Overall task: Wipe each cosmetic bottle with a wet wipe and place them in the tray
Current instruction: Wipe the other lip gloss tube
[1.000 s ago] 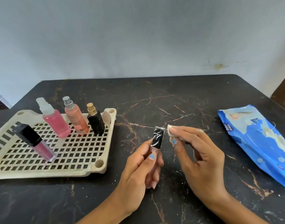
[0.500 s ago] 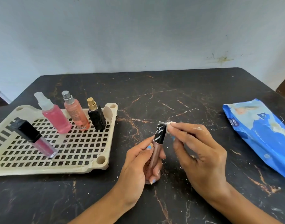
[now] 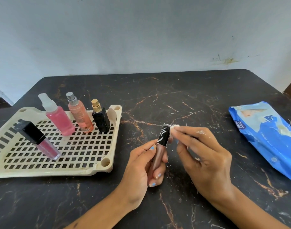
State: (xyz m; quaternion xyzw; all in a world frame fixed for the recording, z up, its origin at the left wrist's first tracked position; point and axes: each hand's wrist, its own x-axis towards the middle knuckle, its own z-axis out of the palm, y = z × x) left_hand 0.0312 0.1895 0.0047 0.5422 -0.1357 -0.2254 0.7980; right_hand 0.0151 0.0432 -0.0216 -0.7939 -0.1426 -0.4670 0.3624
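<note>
Centre of frame: left hand (image 3: 141, 169) grips gloss tube (image 3: 159, 151) upright; right hand (image 3: 205, 154) pinches wipe (image 3: 174, 128) against black cap. Four bottles in tray (image 3: 85, 169), left.

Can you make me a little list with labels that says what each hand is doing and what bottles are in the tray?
left hand: grips the brown lip gloss tube, black cap up
right hand: pinches a small wet wipe against the cap's top
tray: cream, holed, left on the table
in tray: pink spray bottle, peach bottle, black bottle with gold cap, pink lip gloss with black cap
wipes pack: blue, on the right
</note>
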